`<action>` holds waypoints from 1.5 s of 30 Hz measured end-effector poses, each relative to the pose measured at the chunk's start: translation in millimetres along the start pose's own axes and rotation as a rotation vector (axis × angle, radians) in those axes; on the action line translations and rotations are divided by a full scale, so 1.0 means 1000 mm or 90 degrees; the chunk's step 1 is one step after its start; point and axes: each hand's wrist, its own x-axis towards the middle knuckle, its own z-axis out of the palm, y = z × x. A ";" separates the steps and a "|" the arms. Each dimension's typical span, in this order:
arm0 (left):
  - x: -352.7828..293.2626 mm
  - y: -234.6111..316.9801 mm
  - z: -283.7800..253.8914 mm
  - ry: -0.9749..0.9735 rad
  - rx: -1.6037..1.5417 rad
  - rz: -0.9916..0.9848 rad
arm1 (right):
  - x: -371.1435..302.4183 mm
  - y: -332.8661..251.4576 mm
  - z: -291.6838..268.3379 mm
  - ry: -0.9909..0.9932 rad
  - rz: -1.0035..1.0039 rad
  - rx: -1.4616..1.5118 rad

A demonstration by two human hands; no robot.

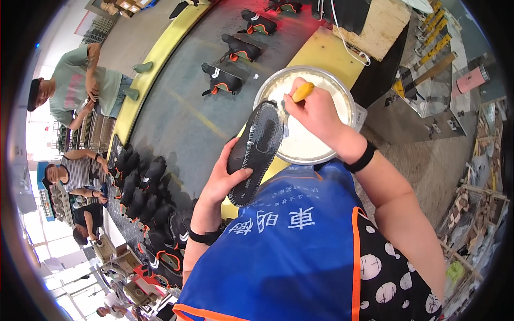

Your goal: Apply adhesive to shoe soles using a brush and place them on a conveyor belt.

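Note:
My left hand (218, 176) grips a black shoe upper (256, 155) with its sole side turned up. White stitching runs along the edge of that bottom, and the thumb presses on it near the lower end. A brush with a yellow handle (303, 92) is held in my right hand (324, 117). Its bristle end is at the shoe's upper right edge, partly hidden by the fingers; whether it touches cannot be made out. Below my right hand stands a round metal bowl (350, 104) containing creamy white paste (301, 144). The shoe overlaps the bowl's left side.
Black and orange shoes (220, 80) lie spaced along a dark conveyor belt (176, 101). Many more shoes (152, 187) crowd its left part. A yellow ledge (326, 51) runs beside the bowl. Across the belt are co-workers (80, 85). A pink cylinder (471, 80) stands at right.

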 end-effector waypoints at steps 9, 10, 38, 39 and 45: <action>-0.008 -0.006 -0.013 -0.195 -0.485 -0.369 | 0.017 -0.011 -0.005 -0.181 -0.122 0.180; -0.007 -0.010 -0.016 -0.153 -0.465 -0.405 | 0.019 -0.016 -0.007 -0.183 -0.105 0.211; -0.008 -0.017 -0.041 -0.148 -0.169 -0.176 | -0.003 -0.009 0.005 -0.173 0.119 -0.084; -0.009 -0.018 -0.045 -0.144 -0.173 -0.175 | -0.002 -0.010 0.008 -0.192 0.168 -0.127; -0.007 -0.040 -0.064 -0.055 -0.174 -0.135 | 0.000 -0.022 0.048 -0.183 0.151 0.020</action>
